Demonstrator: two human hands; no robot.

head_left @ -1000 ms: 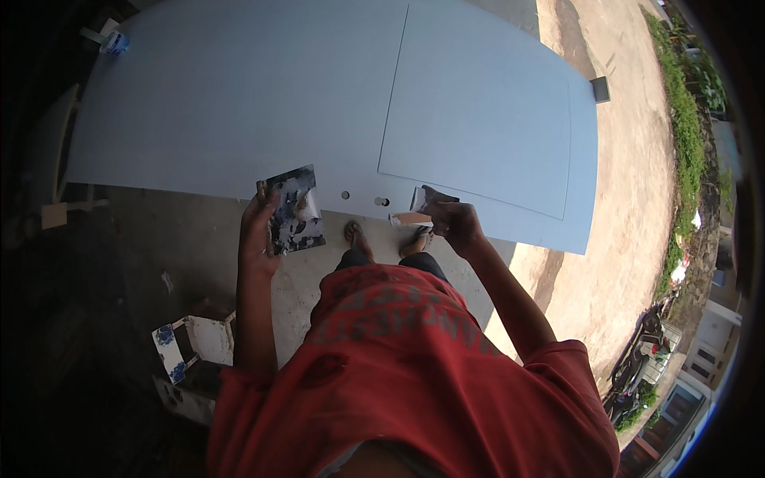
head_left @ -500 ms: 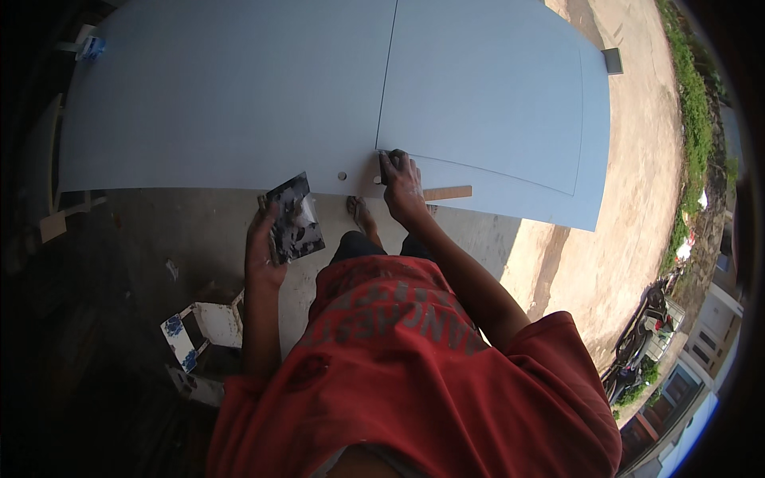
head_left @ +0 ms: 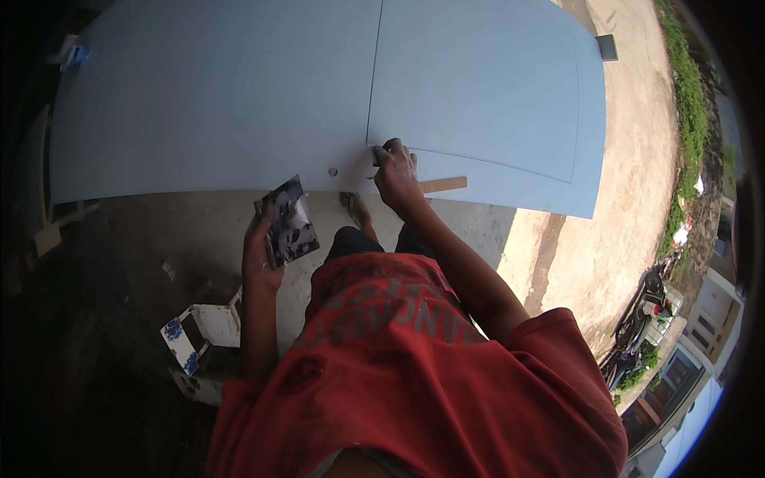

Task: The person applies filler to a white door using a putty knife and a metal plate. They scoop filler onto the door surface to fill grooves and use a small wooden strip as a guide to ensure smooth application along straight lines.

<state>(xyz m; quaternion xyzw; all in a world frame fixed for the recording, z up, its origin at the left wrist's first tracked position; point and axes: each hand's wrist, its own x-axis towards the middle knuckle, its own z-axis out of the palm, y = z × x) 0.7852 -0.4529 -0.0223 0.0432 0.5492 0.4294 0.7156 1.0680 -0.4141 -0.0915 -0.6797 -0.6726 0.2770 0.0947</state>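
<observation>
A large pale blue-grey panel lies in front of me, with thin dark grooves that meet at a corner beside my right hand. My right hand is closed around a small dark scraper, held against the panel just by that groove corner. Its lower edge is partly hidden by my fingers. Off the panel's near edge, my left hand grips a dark rectangular plate from its left side. Whitish smears and a pale lump lie on the plate. A wooden strip rests on the panel, right of my right hand.
A round hole pierces the panel near its front edge. On the floor at lower left stands a worn white container with blue patterning. A dark block sits at the panel's right edge. A motorcycle is parked far right.
My view has shifted a little, so the panel appears slightly farther left. My right hand has barely moved at the groove corner. My left hand still holds the plate.
</observation>
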